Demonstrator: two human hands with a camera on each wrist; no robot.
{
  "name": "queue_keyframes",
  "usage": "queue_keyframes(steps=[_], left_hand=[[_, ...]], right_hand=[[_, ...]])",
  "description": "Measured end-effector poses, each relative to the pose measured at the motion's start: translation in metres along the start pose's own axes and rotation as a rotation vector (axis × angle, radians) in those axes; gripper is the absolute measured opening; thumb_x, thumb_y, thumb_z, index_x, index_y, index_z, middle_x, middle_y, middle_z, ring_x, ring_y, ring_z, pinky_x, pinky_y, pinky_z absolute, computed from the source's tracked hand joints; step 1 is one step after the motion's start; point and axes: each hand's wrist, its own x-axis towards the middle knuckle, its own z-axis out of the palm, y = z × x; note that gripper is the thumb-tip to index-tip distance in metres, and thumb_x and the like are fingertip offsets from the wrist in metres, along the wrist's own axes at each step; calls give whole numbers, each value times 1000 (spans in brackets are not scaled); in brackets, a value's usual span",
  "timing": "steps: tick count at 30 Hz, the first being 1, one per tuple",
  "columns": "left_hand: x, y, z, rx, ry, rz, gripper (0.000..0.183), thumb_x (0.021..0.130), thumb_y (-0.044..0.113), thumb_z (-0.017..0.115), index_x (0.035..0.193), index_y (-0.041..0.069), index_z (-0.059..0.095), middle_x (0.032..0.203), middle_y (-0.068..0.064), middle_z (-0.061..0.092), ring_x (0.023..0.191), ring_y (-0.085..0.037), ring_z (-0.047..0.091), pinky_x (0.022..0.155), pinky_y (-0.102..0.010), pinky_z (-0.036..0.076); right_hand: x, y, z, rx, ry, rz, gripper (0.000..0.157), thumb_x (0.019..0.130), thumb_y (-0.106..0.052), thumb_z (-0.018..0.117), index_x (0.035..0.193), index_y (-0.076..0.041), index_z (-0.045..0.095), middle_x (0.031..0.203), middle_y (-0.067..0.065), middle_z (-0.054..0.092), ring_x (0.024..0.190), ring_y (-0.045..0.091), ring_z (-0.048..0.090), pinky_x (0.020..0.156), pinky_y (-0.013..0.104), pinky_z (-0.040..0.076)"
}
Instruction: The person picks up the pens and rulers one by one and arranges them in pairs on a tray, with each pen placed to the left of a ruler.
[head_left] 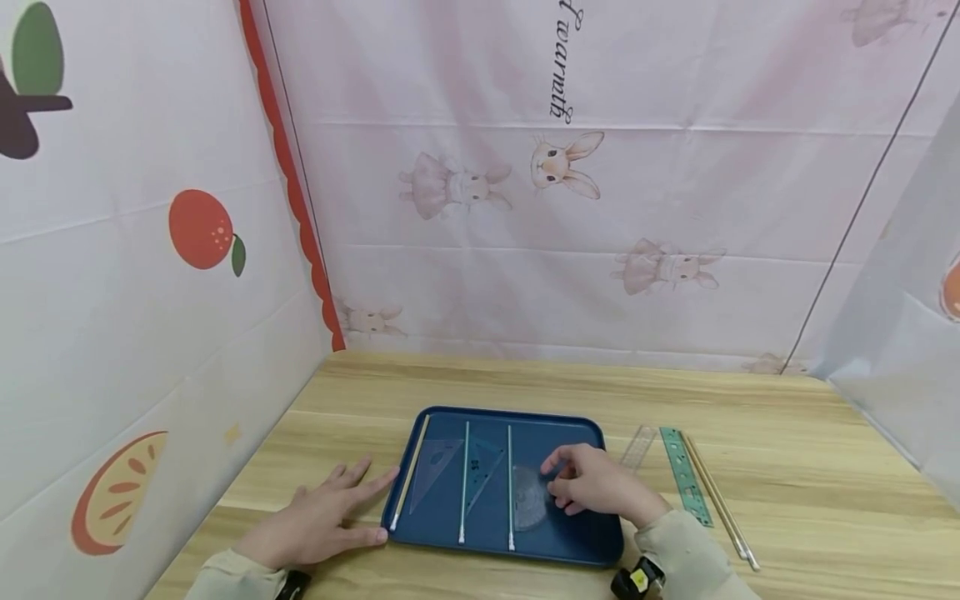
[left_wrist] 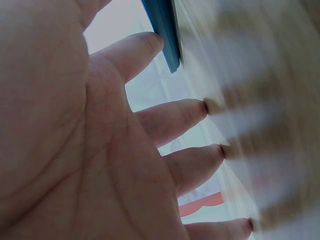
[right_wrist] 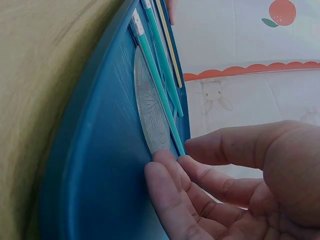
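Protractor [head_left: 528,502] in tray [head_left: 562,546]; right fingers [right_wrist: 165,190] just beside

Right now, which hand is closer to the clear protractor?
Right. The right hand is by the protractor; the left hand is at the left edge of the blue tray.

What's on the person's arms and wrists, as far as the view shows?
The left sleeve and right sleeve are pale beige. Each wrist wears something black: the left band is mostly cut off, while the right wrist device shows a yellow patch. No gloves.
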Motion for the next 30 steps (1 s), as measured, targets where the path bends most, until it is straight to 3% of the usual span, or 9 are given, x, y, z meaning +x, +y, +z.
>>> queue_keyframes(steps=[30], left_hand=[[-1,2,-2,-4,-4,7,87,94,66,72,168,35,37,175,-27,26,154,-68,25,97,-100,17]], right_hand=[[-2,1,-9,-29,-17,-53,22,103,-5,67,124,3,68,89,12,70,76,19,70,69,39,65]])
